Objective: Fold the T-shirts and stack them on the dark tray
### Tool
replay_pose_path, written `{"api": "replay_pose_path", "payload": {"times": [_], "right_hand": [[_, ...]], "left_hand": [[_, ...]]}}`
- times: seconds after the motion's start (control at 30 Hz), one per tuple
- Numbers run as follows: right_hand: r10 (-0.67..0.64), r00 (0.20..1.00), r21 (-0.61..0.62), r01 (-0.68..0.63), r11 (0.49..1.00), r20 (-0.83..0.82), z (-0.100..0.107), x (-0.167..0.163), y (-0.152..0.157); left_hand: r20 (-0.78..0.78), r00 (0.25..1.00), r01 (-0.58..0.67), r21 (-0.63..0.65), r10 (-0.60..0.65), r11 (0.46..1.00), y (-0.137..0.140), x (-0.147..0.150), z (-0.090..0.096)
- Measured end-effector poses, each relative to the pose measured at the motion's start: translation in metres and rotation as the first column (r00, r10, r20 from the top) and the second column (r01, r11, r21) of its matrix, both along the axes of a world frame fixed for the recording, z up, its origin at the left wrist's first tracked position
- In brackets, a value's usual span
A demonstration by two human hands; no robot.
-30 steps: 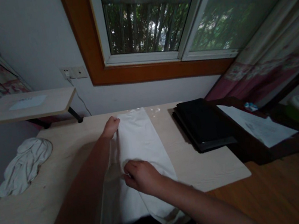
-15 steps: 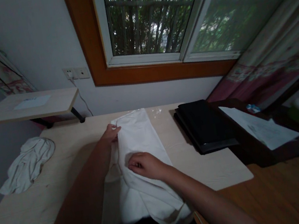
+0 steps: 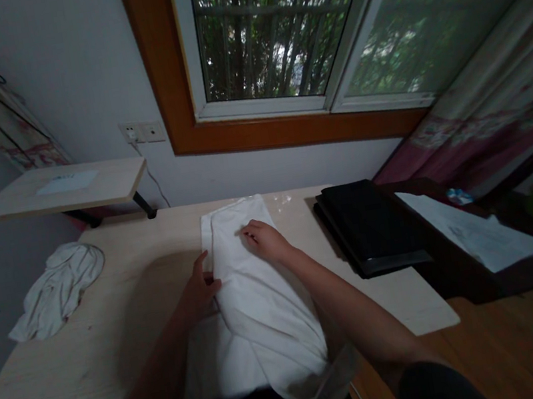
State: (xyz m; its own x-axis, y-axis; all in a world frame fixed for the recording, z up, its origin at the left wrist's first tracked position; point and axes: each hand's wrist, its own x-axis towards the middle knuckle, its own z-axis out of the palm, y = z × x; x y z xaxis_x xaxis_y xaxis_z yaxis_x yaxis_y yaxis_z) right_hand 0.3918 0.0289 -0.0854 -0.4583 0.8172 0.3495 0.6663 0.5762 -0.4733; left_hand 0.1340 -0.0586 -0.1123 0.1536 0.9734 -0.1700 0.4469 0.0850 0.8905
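A white cloth garment (image 3: 247, 283) lies folded lengthwise on the table, its near end bunched and hanging over the edge toward me. What kind of garment it is I cannot tell. At its left edge is my left hand (image 3: 203, 290), thumb and forefinger apart, the thumb touching the fabric. My right hand (image 3: 267, 241) rests over the upper part of the cloth with its fingers curled in. Whether fabric or something small is between those fingertips is hidden.
A crumpled white cloth (image 3: 58, 286) lies on the left of the light wooden table (image 3: 90, 362), below a raised shelf (image 3: 112, 183) with a paper. To the right are a black folder-like stack (image 3: 369, 227) and paper sheets (image 3: 479, 233) on dark furniture. A window is behind.
My right hand has moved up along the garment, away from me, fingers still curled. My left hand has slid down its left edge toward me, and its fingers have come apart.
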Motion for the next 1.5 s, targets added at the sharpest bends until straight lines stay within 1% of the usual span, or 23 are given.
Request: {"api": "replay_pose_path", "payload": {"times": [0.07, 0.17, 0.27, 0.37, 0.5, 0.57, 0.7, 0.8, 0.9, 1.03, 1.17, 1.33, 1.5], "right_hand": [[0.027, 0.994, 0.051, -0.033, 0.998, 0.106, 0.003, -0.015, 0.025], [0.064, 0.956, 0.102, -0.097, 0.99, 0.288, 0.01, -0.041, 0.052], [0.113, 0.894, 0.116, -0.18, 0.977, 0.432, 0.016, -0.064, 0.067], [0.151, 0.845, 0.102, -0.235, 0.967, 0.514, 0.019, -0.075, 0.075], [0.184, 0.845, 0.101, -0.269, 0.958, 0.503, 0.025, -0.072, 0.094], [0.223, 0.852, 0.065, -0.286, 0.956, 0.473, 0.031, -0.066, 0.108], [0.302, 0.881, -0.023, -0.315, 0.949, 0.364, 0.046, -0.06, 0.132], [0.286, 0.923, -0.075, -0.276, 0.958, 0.258, 0.05, -0.064, 0.143], [0.255, 0.945, -0.088, -0.242, 0.966, 0.207, 0.045, -0.077, 0.148], [0.255, 0.944, -0.051, -0.249, 0.967, 0.21, 0.029, -0.098, 0.149], [0.164, 0.957, 0.003, -0.169, 0.986, 0.239, 0.012, -0.112, 0.146], [0.112, 0.958, 0.056, -0.131, 0.99, 0.264, -0.004, -0.117, 0.135], [0.009, 0.97, 0.124, -0.04, 0.991, 0.245, -0.014, -0.102, 0.12]], "left_hand": [[-0.023, 1.0, -0.003, 0.024, 0.003, 1.0, -0.001, 0.001, -0.001], [-0.048, 0.999, 0.001, 0.059, 0.002, 0.998, 0.0, 0.003, -0.004], [-0.004, 1.0, -0.005, 0.053, 0.005, 0.999, -0.002, 0.005, -0.003], [0.015, 1.0, -0.005, 0.036, 0.005, 0.999, -0.009, 0.005, 0.001], [0.006, 0.999, -0.036, 0.04, 0.035, 0.999, -0.021, 0.004, 0.006], [0.057, 0.997, -0.063, 0.045, 0.06, 0.997, -0.027, 0.002, 0.008], [0.167, 0.983, -0.083, 0.068, 0.071, 0.994, -0.035, -0.002, 0.016], [0.182, 0.981, -0.082, 0.055, 0.07, 0.995, -0.037, -0.007, 0.022], [0.126, 0.989, -0.087, 0.059, 0.079, 0.994, -0.036, -0.014, 0.021], [-0.086, 0.987, -0.122, 0.144, 0.136, 0.982, -0.033, -0.022, 0.014], [-0.215, 0.965, -0.116, 0.16, 0.15, 0.98, -0.029, -0.024, 0.005], [-0.292, 0.942, -0.117, 0.168, 0.163, 0.979, -0.027, -0.025, -0.003], [-0.28, 0.944, -0.121, 0.192, 0.173, 0.974, -0.027, -0.027, -0.005]]}}
